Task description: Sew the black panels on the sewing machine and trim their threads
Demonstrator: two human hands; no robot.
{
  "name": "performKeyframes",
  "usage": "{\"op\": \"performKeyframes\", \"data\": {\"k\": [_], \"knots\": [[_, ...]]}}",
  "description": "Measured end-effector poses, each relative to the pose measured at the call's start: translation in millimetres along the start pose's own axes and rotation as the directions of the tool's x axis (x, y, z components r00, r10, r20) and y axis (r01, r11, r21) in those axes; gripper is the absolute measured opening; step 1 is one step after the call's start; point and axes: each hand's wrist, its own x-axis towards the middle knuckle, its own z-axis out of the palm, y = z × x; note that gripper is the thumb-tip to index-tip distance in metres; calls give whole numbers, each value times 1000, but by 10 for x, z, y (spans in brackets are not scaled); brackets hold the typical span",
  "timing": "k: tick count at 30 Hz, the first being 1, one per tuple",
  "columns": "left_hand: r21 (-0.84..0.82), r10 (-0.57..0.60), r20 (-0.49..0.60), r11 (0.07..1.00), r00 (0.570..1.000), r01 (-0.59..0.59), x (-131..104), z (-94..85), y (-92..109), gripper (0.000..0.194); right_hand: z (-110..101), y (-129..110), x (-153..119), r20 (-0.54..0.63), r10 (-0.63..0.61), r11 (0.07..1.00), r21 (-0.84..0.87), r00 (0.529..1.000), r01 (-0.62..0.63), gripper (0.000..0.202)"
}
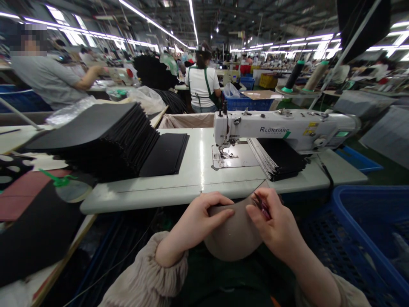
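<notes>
My left hand pinches the upper edge of a curved grey-brown sheet piece between thumb and fingers, just off the table's front edge. At the piece's right edge, my right hand is closed around a small pair of thread snips with dark red handles. The snips' dark tips lie close to the edge of the piece; whether they touch it I cannot tell. Beyond my hands stands a white sewing machine, its needle area bare of material.
A tall stack of black sheets and a lower pile lie on the table's left. More black pieces lie under the machine arm. A blue basket stands at right. Two co-workers are beyond the table.
</notes>
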Motion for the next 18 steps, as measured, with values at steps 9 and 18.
{"op": "performKeyframes", "data": {"k": [9,18], "knots": [[-85,-33,32,996,999,36,-7,-36,26,19,67,-78,-91,105,-116,955,-263,988,140,16],[-95,-47,36,994,998,51,-15,-22,37,17,105,-77,-136,64,-121,954,-268,991,134,15]]}}
